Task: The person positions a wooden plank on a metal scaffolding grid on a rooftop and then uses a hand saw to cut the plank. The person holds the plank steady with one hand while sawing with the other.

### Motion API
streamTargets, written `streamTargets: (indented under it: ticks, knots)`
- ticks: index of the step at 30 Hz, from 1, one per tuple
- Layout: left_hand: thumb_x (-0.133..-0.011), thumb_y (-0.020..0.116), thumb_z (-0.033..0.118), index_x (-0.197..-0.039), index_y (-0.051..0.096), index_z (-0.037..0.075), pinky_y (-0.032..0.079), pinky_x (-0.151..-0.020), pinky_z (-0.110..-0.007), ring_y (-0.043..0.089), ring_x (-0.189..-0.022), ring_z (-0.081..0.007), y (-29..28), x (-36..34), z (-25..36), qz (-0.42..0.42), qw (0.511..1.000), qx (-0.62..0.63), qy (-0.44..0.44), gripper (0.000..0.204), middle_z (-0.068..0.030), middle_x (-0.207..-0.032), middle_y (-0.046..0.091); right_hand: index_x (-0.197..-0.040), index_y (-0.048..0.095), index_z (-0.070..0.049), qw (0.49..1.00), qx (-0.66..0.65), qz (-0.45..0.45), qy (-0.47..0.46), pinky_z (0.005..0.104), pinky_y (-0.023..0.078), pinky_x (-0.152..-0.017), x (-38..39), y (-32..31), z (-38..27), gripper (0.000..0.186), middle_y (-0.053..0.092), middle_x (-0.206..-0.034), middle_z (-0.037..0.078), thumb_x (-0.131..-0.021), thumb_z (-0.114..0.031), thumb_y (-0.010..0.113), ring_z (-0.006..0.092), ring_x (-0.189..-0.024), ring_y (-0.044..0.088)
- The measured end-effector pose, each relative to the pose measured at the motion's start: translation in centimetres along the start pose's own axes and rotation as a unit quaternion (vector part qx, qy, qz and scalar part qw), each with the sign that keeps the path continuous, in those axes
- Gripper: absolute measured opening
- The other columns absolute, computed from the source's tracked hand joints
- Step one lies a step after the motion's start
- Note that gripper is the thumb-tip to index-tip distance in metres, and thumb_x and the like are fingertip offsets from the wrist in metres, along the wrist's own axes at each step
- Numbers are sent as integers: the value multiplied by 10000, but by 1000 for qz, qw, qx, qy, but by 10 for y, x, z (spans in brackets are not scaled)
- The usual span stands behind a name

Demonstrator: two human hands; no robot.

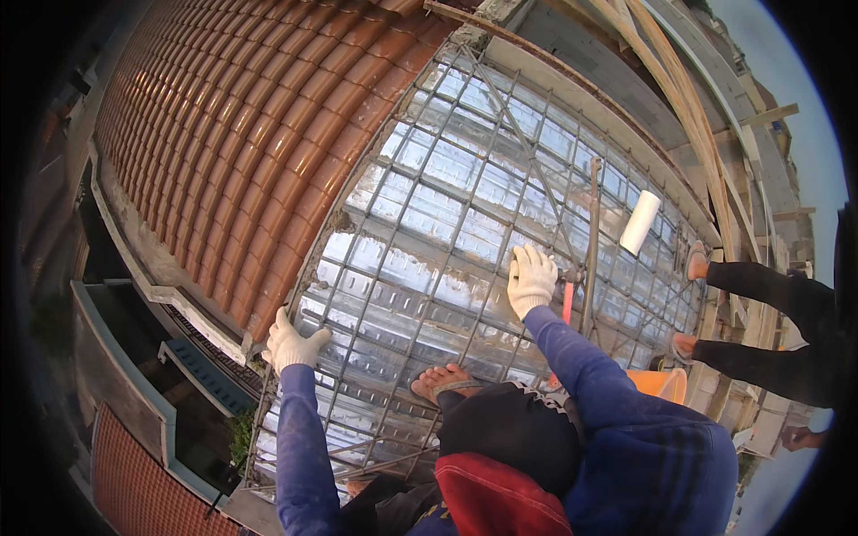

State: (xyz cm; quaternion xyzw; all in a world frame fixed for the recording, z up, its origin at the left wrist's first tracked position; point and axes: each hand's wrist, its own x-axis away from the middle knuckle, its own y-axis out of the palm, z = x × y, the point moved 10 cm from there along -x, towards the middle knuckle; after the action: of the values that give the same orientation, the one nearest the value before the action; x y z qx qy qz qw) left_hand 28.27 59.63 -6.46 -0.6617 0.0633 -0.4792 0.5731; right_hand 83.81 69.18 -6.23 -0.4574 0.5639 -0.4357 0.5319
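My left hand (293, 344), in a pale knit glove, rests at the left edge of the rebar mesh (460, 223), thumb and fingers apart. My right hand (532, 279), gloved alike, lies higher on the mesh with spread, slightly bent fingers. The mesh sits over shiny ribbed metal sheeting (402, 192). Just right of my right hand are a red tool (567, 304), partly hidden by my arm, and a long metal bar (592, 223). A white cylinder (640, 222) lies farther right. My sandaled foot (438, 384) is on the mesh between my arms.
A tiled roof slope (250, 152) borders the mesh at left, above a drop to lower roofs (138, 456). Timber planks (688, 107) run along the upper right. A person in dark trousers (760, 357) stands at right, near an orange bucket (661, 384).
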Motion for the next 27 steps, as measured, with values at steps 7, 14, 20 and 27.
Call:
streamTargets:
  ticks: [7,14,20,27]
  knots:
    - [-739,1016,466,-1730,368,209,247,-1333,-634,465,-1579,-363,-13,2,-1,19,1000,-12,-22,1212,-134,-1688,512,-1388,709,-193,997,19,-78,8,602,408,-1229,-15,1,-17,368,674,-1449,61,-1024,-233,671,349,-1383,607]
    - [-959,821,556,-1742,333,61,242,-1344,-640,370,-1654,-390,-21,111,29,-26,998,22,48,1047,-194,-1803,368,-1364,719,-161,904,27,-425,36,568,562,-1063,-40,-20,-19,365,765,-1354,160,-1135,-363,518,404,-1237,731]
    - [-936,766,619,-1613,535,112,372,-1254,-623,538,-1538,-338,-33,353,-11,-360,928,-66,63,877,-163,-1646,576,-1257,734,-79,804,-184,-528,202,554,593,-938,84,-156,-38,423,800,-1159,240,-1130,-377,462,444,-1058,771]
    - [-949,753,648,-1622,538,144,295,-1313,-656,508,-1554,-346,-214,543,-60,-284,936,-160,136,868,-127,-1634,589,-1364,744,-43,625,-69,-762,154,550,545,-1079,429,-438,49,532,744,-1365,265,-1087,-405,470,455,-1234,726]
